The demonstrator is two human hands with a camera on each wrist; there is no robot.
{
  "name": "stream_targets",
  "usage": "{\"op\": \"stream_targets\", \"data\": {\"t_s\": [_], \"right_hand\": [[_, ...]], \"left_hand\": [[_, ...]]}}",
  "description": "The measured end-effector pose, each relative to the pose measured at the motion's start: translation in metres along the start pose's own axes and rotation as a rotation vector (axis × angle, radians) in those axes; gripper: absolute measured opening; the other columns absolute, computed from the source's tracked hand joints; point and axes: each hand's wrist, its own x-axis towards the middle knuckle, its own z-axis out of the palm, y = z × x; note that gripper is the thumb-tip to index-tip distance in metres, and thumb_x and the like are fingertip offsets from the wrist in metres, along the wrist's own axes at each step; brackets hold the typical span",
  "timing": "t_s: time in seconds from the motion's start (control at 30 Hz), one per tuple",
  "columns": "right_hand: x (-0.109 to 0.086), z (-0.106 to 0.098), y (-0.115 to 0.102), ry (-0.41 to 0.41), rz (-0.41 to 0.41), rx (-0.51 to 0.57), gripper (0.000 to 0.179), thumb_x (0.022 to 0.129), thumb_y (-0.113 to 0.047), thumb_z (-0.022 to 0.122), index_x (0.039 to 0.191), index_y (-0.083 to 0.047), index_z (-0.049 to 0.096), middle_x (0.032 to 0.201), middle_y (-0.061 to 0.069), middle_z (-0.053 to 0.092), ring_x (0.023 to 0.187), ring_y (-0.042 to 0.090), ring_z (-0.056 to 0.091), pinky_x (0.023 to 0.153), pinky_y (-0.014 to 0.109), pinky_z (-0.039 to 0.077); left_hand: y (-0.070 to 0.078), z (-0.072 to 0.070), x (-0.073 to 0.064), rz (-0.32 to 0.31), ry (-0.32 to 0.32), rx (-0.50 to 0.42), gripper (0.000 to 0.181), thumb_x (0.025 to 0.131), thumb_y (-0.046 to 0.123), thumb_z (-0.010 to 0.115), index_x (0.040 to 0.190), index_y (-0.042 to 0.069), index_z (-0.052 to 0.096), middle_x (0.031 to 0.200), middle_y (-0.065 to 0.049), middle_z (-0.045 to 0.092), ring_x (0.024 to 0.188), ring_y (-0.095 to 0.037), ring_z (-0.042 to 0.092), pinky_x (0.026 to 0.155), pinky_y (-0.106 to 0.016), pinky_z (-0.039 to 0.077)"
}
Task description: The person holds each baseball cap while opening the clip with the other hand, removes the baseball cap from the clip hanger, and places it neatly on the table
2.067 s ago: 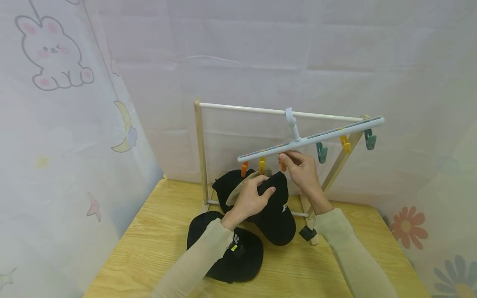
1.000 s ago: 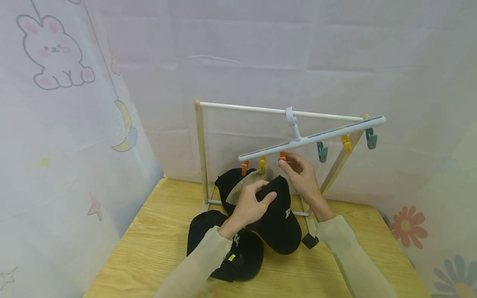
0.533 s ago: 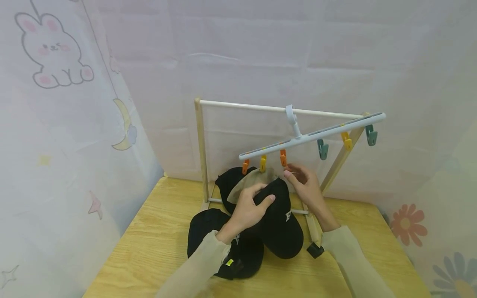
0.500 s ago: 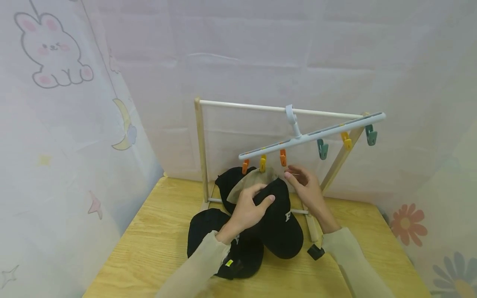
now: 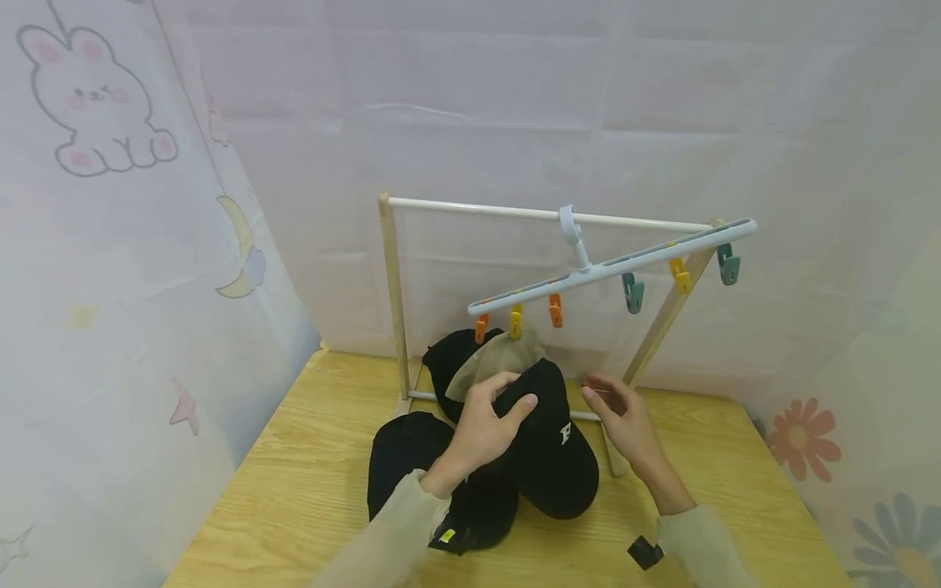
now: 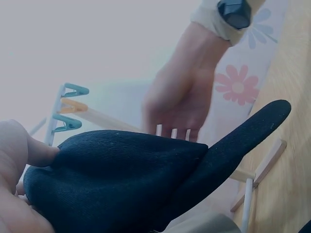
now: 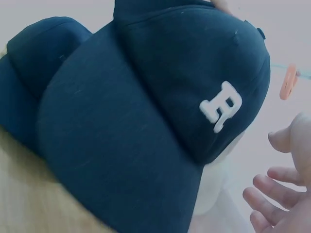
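My left hand (image 5: pixel 481 420) grips a black baseball cap (image 5: pixel 559 474) by its crown, thumb on the near side. The cap's brim points down and toward me, and a white letter (image 7: pixel 222 106) shows on its front. To the right of this cap, my right hand (image 5: pixel 625 416) is held in the air with loosely bent fingers and nothing in them. Above both hands a light blue clip hanger (image 5: pixel 625 263) hangs tilted, its left end lower. Its inner orange clip (image 5: pixel 555 310) holds nothing. Below the left-hand clips are a beige cap (image 5: pixel 507 353) and another black cap (image 5: pixel 446 363).
The hanger hooks over the white rail of a wooden rack (image 5: pixel 394 302) on the wood-grain table (image 5: pixel 294 474). Another black cap (image 5: pixel 404 449) lies on the table under my left forearm. Green clips (image 5: pixel 633 294) and a yellow clip (image 5: pixel 680 276) hang along the hanger's right half.
My right hand has let go of the inner orange clip and moved down and to the right. My left hand, still gripping the black cap, has dropped slightly.
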Motion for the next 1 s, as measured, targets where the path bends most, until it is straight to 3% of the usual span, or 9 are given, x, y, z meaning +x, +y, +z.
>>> {"op": "stream_targets", "data": {"t_s": [0.23, 0.43, 0.5, 0.7, 0.83, 1.0], "right_hand": [[-0.029, 0.003, 0.024, 0.029, 0.04, -0.045, 0.047, 0.11, -0.031, 0.063, 0.147, -0.003, 0.06, 0.143, 0.019, 0.066, 0.114, -0.001, 0.064, 0.091, 0.013, 0.051], [-0.051, 0.01, 0.045, 0.018, 0.124, -0.056, 0.049, 0.11, -0.032, 0.062, 0.148, 0.0, 0.058, 0.146, 0.022, 0.064, 0.125, 0.031, 0.067, 0.089, 0.017, 0.054], [-0.058, 0.012, 0.05, -0.003, 0.167, -0.053, 0.051, 0.111, -0.034, 0.06, 0.149, 0.0, 0.057, 0.147, 0.022, 0.062, 0.128, 0.035, 0.065, 0.09, 0.018, 0.054], [-0.074, 0.01, 0.056, -0.078, 0.289, 0.015, 0.058, 0.112, -0.038, 0.057, 0.154, 0.001, 0.049, 0.149, 0.023, 0.057, 0.13, 0.035, 0.063, 0.094, 0.028, 0.058], [-0.081, 0.008, 0.058, -0.147, 0.372, 0.145, 0.061, 0.111, -0.033, 0.06, 0.158, 0.003, 0.043, 0.146, 0.026, 0.058, 0.122, 0.03, 0.068, 0.093, 0.038, 0.062], [-0.09, 0.009, 0.057, -0.207, 0.442, 0.249, 0.067, 0.109, -0.03, 0.063, 0.161, 0.003, 0.035, 0.138, 0.023, 0.063, 0.113, 0.024, 0.072, 0.094, 0.041, 0.063]], "left_hand": [[0.0, 0.004, -0.006, 0.032, 0.005, -0.041, 0.021, 0.105, 0.015, 0.071, 0.123, 0.005, 0.073, 0.118, -0.012, 0.078, 0.106, -0.024, 0.075, 0.09, -0.03, 0.061], [0.001, 0.006, -0.011, 0.03, -0.002, -0.031, 0.022, 0.105, 0.018, 0.071, 0.123, 0.006, 0.073, 0.118, -0.011, 0.078, 0.106, -0.022, 0.075, 0.09, -0.03, 0.061], [0.002, 0.006, -0.012, 0.027, -0.002, -0.025, 0.023, 0.105, 0.019, 0.071, 0.123, 0.007, 0.073, 0.118, -0.01, 0.078, 0.106, -0.021, 0.075, 0.09, -0.03, 0.06], [0.003, 0.008, -0.015, 0.009, -0.011, -0.028, 0.024, 0.105, 0.02, 0.07, 0.124, 0.007, 0.073, 0.117, -0.01, 0.077, 0.103, -0.02, 0.074, 0.088, -0.03, 0.06], [0.002, 0.008, -0.017, 0.016, -0.005, -0.035, 0.022, 0.106, 0.019, 0.07, 0.123, 0.007, 0.073, 0.117, -0.01, 0.077, 0.104, -0.019, 0.074, 0.089, -0.03, 0.06], [-0.002, 0.008, -0.019, 0.018, -0.004, -0.056, 0.019, 0.106, 0.017, 0.069, 0.122, 0.007, 0.073, 0.113, -0.011, 0.078, 0.1, -0.017, 0.074, 0.087, -0.029, 0.06]]}}
